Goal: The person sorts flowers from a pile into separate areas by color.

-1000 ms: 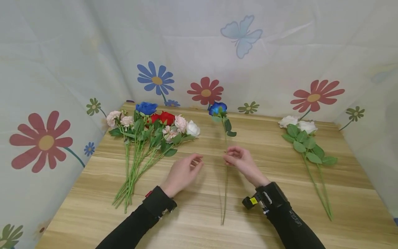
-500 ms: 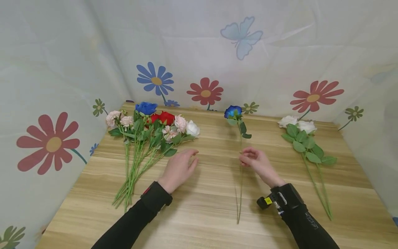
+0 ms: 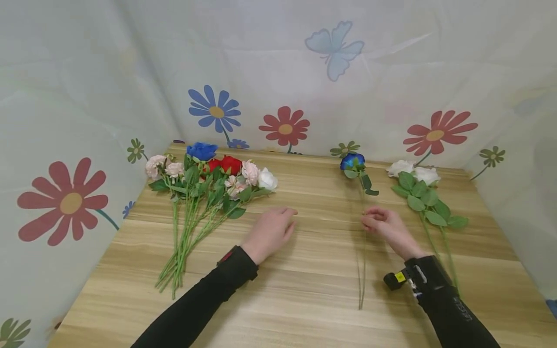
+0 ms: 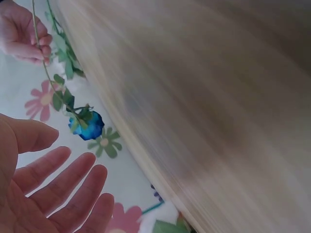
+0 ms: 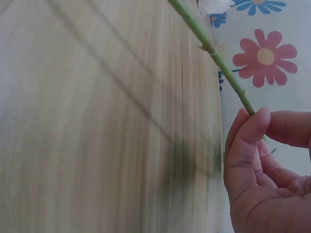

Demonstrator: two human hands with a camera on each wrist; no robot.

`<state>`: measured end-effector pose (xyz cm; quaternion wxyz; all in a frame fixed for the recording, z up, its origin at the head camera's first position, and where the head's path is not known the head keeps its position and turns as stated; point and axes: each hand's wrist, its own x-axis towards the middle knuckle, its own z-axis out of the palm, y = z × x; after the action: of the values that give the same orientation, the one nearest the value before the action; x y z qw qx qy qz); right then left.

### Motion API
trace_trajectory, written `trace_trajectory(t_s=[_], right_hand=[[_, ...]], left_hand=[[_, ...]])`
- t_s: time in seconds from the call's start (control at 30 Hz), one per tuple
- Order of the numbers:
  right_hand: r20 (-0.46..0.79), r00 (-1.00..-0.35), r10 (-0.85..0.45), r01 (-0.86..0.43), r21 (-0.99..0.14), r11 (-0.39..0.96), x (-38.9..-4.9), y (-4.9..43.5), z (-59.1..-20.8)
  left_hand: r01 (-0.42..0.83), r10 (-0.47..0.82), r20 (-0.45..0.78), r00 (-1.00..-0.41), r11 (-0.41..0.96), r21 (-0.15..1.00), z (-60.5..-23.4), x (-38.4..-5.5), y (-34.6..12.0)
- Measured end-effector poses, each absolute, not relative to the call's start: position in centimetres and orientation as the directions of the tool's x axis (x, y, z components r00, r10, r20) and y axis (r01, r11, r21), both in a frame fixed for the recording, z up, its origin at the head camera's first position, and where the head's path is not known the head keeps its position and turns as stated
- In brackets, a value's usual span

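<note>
Between thumb and fingers, my right hand [image 3: 387, 228] pinches the thin green stem of a blue rose [image 3: 352, 162] about midway along it. In the right wrist view the stem [image 5: 224, 68] runs up and left from the pinching fingertips [image 5: 257, 119]. Its bloom points toward the back of the table, and a shadow lies beneath it. My left hand [image 3: 271, 232] hovers over the middle of the table and holds nothing; the left wrist view shows its fingers [image 4: 82, 187] spread and relaxed.
Several mixed flowers, with pink, red, white and blue blooms [image 3: 202, 151], lie bunched on the left of the wooden table [image 3: 304, 290]. Two white roses [image 3: 426, 175] lie at the right, close beside my right hand. A flower-printed curtain [image 3: 261, 63] stands behind.
My right hand has carried the blue rose steadily to the right, close to the white roses. My left hand drifted slightly left, then came back right.
</note>
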<state>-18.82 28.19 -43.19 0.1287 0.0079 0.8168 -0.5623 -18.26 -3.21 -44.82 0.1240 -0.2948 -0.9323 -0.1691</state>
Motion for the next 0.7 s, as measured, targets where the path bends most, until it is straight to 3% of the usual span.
trace_trajectory(t_s=[0.27, 0.7], right_hand=[[-0.241, -0.964, -0.109, 0.180, -0.900, 0.397, -19.0, 29.7, -43.5], [-0.115, -0.993, -0.035, 0.058, -0.713, 0.699, -19.7, 31.4, -44.3]], left_hand=[[0.647, 0.586, 0.290, -0.757, 0.734, 0.206, -44.6, -18.3, -0.8], [0.670, 0.611, 0.287, -0.738, 0.714, 0.202, -44.8, -18.1, 0.3]])
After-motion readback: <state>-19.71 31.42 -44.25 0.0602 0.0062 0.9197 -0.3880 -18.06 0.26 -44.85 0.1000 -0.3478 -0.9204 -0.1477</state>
